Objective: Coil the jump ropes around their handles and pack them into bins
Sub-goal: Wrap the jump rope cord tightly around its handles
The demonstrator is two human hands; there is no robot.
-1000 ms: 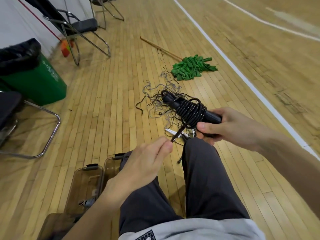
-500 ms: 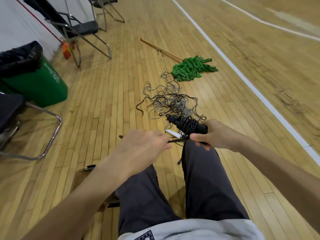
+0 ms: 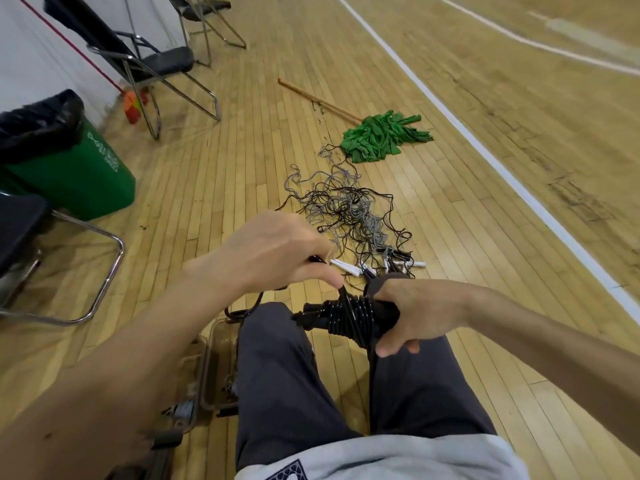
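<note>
Tightly, right hand (image 3: 412, 313) around coiled jump rope (image 3: 346, 315).

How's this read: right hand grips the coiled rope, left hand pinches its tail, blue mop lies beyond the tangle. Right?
Colour is wrong: the mop is green, per the head view. Otherwise: right hand grips the coiled rope, left hand pinches its tail, mop beyond the tangle.

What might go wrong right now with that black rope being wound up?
1. The left hand pinches only the tail of the black jump rope; if it slips, the tight coils may spring loose.
2. The right hand grips the bundle at one end, so the wraps might slide off the free end.
3. The tangle of ropes lies just ahead on the floor; a loose tail dropped there may snag.
</note>
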